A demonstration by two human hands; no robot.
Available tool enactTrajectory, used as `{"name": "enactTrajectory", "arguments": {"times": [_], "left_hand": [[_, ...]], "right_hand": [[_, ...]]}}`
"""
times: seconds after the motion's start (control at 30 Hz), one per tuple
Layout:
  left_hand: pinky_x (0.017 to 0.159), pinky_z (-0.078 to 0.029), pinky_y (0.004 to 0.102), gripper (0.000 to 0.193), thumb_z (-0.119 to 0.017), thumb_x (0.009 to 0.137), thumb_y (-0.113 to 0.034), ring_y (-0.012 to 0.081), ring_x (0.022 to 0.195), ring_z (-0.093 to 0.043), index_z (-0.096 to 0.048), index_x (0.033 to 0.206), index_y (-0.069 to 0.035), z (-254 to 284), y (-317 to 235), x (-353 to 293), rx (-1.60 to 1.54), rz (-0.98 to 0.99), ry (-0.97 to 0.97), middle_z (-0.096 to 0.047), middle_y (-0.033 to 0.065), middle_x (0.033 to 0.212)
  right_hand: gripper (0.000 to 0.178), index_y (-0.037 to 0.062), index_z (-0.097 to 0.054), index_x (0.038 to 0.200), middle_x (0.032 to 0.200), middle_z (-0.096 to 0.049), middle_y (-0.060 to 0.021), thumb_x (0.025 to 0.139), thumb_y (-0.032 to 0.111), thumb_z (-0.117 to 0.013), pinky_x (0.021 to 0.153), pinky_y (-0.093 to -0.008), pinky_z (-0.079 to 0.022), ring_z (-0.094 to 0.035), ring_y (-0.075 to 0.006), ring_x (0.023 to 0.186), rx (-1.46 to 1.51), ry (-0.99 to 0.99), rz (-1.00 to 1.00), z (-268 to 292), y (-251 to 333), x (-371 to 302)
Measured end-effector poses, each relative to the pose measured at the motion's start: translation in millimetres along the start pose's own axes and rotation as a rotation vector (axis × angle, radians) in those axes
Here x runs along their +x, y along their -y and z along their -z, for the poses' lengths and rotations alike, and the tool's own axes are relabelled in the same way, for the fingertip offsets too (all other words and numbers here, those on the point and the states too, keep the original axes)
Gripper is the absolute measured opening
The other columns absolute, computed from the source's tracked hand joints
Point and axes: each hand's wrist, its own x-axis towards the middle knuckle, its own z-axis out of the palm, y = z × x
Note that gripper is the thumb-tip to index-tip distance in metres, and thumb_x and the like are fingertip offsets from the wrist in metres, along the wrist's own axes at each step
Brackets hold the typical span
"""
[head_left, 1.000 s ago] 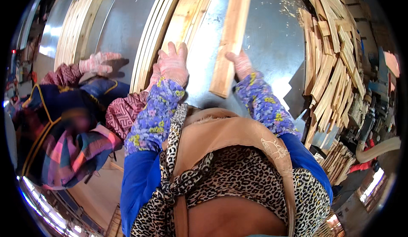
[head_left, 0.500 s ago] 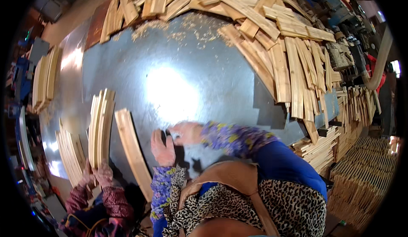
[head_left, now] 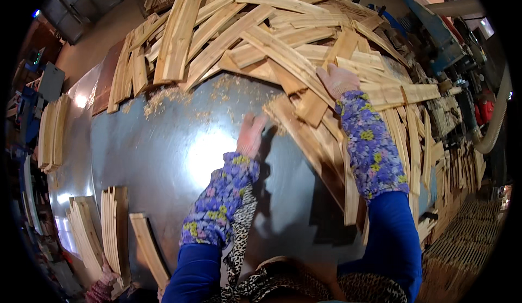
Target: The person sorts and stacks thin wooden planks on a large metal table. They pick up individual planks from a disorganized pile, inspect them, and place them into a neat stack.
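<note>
My right hand point(head_left: 339, 81), in a pale pinkish glove, reaches onto a heap of wooden boards point(head_left: 261, 38). Its fingers are spread and lie at the edge of a long slanting board point(head_left: 288, 58). My left hand point(head_left: 252, 134) is stretched out over the metal tabletop point(head_left: 163, 156), fingers extended, with nothing visible in it. It is nearest to the end of a darker board point(head_left: 299, 134) at the heap's inner edge. Whether either hand touches a board firmly cannot be made out.
At lower left, a co-worker's hand point(head_left: 109, 275) touches a stack of curved slats point(head_left: 113, 227). A single board point(head_left: 148, 248) lies beside it. Another stack point(head_left: 53, 132) stands at the far left. Wood shavings point(head_left: 166, 99) fringe the heap. Machinery point(head_left: 446, 47) with a hose stands at right.
Both my hands have moved from close to my body, near each other, far forward and apart. The right one is now at the board heap. The view has shifted forward.
</note>
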Motion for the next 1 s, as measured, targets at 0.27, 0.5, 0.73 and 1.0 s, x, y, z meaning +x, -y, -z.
{"name": "enactTrajectory", "arguments": {"times": [0.27, 0.5, 0.73, 1.0], "left_hand": [[0.099, -0.054, 0.0392, 0.061, -0.085, 0.092, -0.039, 0.0252, 0.107, -0.071, -0.073, 0.131, 0.007, -92.2, -15.8, 157.3, -0.143, -0.099, -0.04, -0.078, 0.0156, 0.119], [0.091, -0.057, 0.0442, 0.064, -0.087, 0.091, -0.036, 0.0293, 0.098, -0.073, -0.07, 0.128, 0.013, -89.3, -49.9, 86.6, 0.128, 0.128, -0.167, -0.077, 0.0223, 0.119], [0.099, -0.059, 0.0432, 0.038, -0.064, 0.106, -0.015, 0.0308, 0.113, -0.073, -0.068, 0.139, 0.003, -60.7, 67.3, -135.3, -0.114, 0.205, 0.119, -0.076, 0.0143, 0.128], [0.1, -0.054, 0.0533, 0.052, -0.071, 0.098, -0.03, 0.0406, 0.117, -0.067, -0.064, 0.141, 0.0, 75.1, 17.9, -260.7, 0.645, -0.172, 0.226, -0.066, 0.0218, 0.136]], "right_hand": [[0.093, 0.0113, -0.046, 0.163, 0.153, -0.063, -0.0258, 0.101, 0.081, -0.044, 0.123, -0.0515, -0.042, -0.057, -0.0403, 0.146, -0.048, -0.047, 0.133, -32.7, -10.2, 198.2], [0.104, 0.0087, -0.038, 0.166, 0.152, -0.059, -0.0365, 0.098, 0.086, -0.044, 0.121, -0.0518, -0.042, -0.058, -0.0475, 0.144, 0.129, 0.148, 0.134, -43.5, 6.2, 175.2], [0.081, 0.0036, -0.042, 0.159, 0.077, -0.07, -0.0211, 0.094, 0.047, -0.067, 0.077, -0.058, -0.056, -0.071, -0.0447, 0.075, -0.073, -0.033, 0.542, -73.6, 23.1, -23.5], [0.066, 0.0111, -0.063, 0.142, 0.082, -0.073, -0.0191, 0.097, 0.059, -0.069, 0.083, -0.0544, -0.058, -0.074, -0.0405, 0.085, 0.002, 0.282, 0.891, -76.5, 86.2, -158.9]]}}
